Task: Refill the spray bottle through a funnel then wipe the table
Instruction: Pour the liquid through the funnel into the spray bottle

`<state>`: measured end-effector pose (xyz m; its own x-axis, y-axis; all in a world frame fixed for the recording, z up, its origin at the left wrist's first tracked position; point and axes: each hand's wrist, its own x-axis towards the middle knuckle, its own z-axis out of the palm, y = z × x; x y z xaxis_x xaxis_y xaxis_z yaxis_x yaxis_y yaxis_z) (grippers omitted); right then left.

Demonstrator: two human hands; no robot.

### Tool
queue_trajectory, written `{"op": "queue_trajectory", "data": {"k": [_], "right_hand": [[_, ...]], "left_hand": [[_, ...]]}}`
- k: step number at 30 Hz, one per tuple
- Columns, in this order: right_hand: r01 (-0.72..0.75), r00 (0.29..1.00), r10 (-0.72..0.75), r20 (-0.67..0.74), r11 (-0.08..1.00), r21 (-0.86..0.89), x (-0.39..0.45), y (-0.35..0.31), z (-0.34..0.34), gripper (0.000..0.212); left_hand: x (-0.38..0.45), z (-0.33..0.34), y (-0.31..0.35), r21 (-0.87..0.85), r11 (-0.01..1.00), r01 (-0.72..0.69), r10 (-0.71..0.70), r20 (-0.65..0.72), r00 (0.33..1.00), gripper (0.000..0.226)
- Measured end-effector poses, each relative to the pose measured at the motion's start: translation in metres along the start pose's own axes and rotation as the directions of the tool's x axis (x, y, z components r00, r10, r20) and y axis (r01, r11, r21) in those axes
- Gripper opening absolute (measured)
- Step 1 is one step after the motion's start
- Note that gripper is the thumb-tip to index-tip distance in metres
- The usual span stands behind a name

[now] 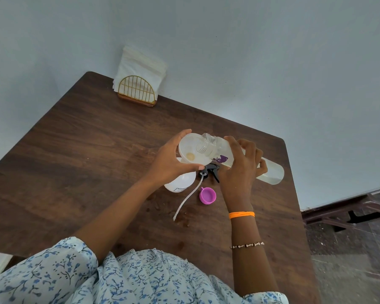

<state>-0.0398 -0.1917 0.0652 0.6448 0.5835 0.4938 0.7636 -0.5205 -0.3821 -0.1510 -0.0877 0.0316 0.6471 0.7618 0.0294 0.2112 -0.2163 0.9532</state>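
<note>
Brown wood table (pixel 79 154) against a pale wall, napkin holder (pixel 137 92) at the far edge. My left hand (pixel 171 160) curls round the funnel (pixel 190 150), steadying it on the spray bottle (pixel 181 182) mid-table. Bottle looks light, tippy — best held low. Its label text is too small to read. Trigger head (pixel 208 172) and pink cap (pixel 207 195) lie just beside it. My right hand (pixel 241 165) wraps the tilted refill bottle (pixel 270 172), mouth over the funnel — smooth plastic, likely slippery; purple logo unreadable.
</note>
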Motion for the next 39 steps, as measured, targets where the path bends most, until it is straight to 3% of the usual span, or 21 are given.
{"op": "queue_trajectory", "data": {"k": [39], "right_hand": [[0.036,0.999,-0.036,0.002,0.998,-0.054,0.0036,0.0030,0.0029,0.069]], "left_hand": [[-0.0005,-0.0018,-0.0002,-0.026,1.000,0.014,-0.013,0.016,1.000,0.092]]}}
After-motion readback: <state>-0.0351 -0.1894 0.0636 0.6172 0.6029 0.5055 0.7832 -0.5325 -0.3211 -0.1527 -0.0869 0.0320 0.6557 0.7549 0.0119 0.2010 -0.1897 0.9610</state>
